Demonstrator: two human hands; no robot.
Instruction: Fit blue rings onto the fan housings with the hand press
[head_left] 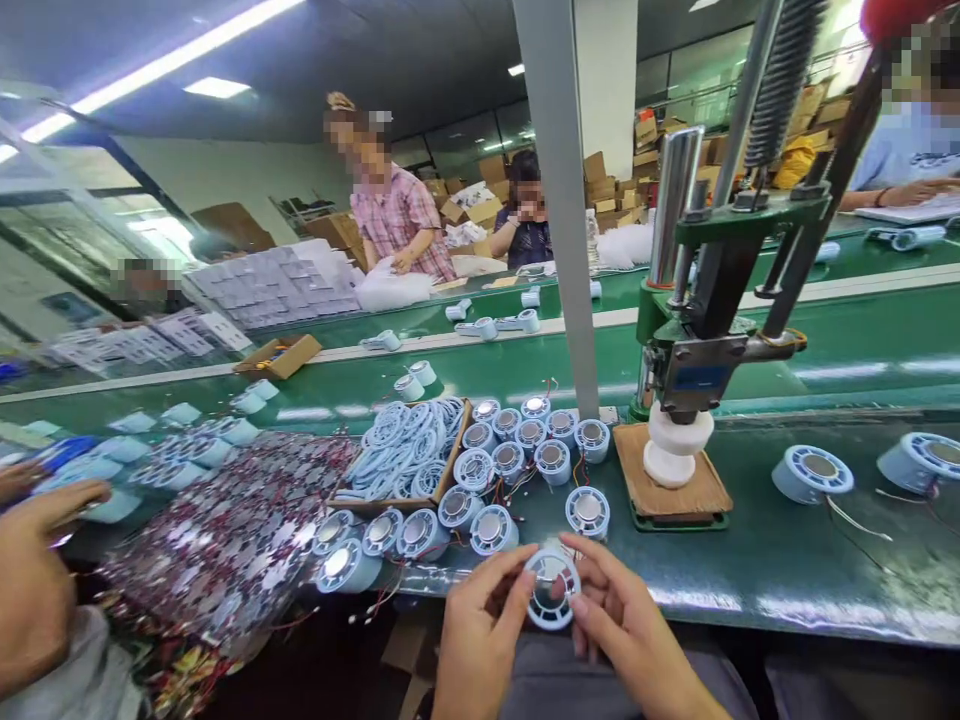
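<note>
The person has a round light-blue fan housing point(551, 590) pinched between both hands just below the near edge of the green bench point(787, 560), with the left hand point(480, 640) curled on its left rim and the right hand point(630, 630) gripping the right rim, thumb across the front. Right beyond it a whole cluster of the same housings point(495, 470) sits on the bench, next to a cardboard tray of blue grille rings point(405, 450), with a hand press point(694, 340) standing off to the right. A co-worker's hand point(30, 560) shows at the far left beside a pile of wired parts point(225, 530).
</note>
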